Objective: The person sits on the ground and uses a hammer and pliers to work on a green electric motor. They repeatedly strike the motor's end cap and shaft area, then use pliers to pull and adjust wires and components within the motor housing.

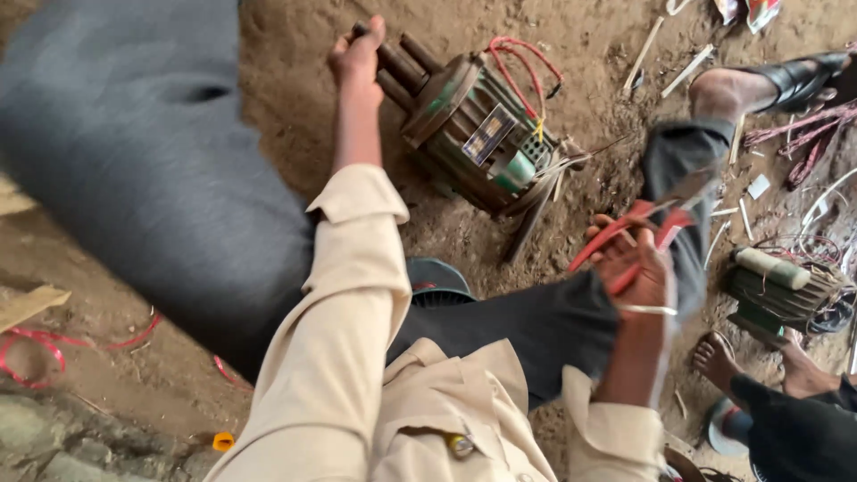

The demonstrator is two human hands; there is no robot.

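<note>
Motor (478, 134), greenish, rusty, lies tilted on the sandy ground (286, 98) top centre, red wires looped at its upper end. One of its dark bolts is clamped by the left hand (357, 58), fist closed. Red-handled pliers (638, 236), blurred, are gripped by the right hand (638, 268) just right of the motor. Judgement: motor is best kept steadied from the bolt end while the pliers are brought to the wires. A small dark rectangular label (488, 134) is seen on the motor's side. A second coil unit (777, 290) lies far right; foil wrappers (750, 11) at the top edge.

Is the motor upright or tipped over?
Tipped: the motor lies slanted on the dirt, its rods aimed up-left, gripped by the left hand.
</note>
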